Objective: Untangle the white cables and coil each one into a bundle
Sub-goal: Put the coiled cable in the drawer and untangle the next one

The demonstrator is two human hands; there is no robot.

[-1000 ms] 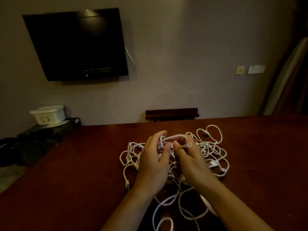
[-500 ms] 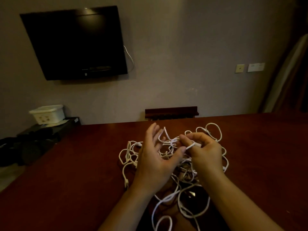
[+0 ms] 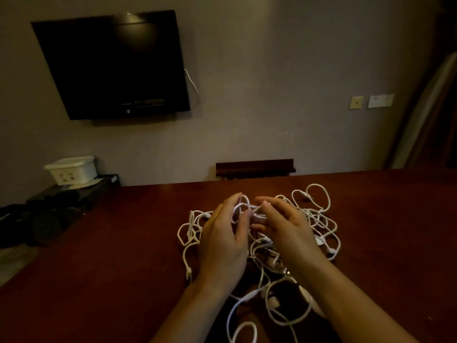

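Note:
A tangled heap of white cables (image 3: 319, 219) lies on the dark red table (image 3: 123, 243), with loose loops trailing toward me. Both hands hover over the heap's near side. My left hand (image 3: 222, 241) has its fingers curled round a raised loop of white cable (image 3: 244, 203). A short strand runs from that loop to my right hand (image 3: 284, 226), whose fingers are spread and fairly straight, the index tip touching the strand. A plug end (image 3: 189, 273) lies left of my left wrist. The middle of the tangle is hidden under my hands.
A black TV (image 3: 116, 65) hangs on the wall. A dark chair back (image 3: 254, 167) stands beyond the table's far edge. On a low black stand at the left sits a white box (image 3: 71, 169). Bare table surface stretches left and right of the heap.
My right hand has let go of its pinch and spread its fingers. My left hand has curled its fingers onto the raised loop. Both hands sit slightly lower over the heap.

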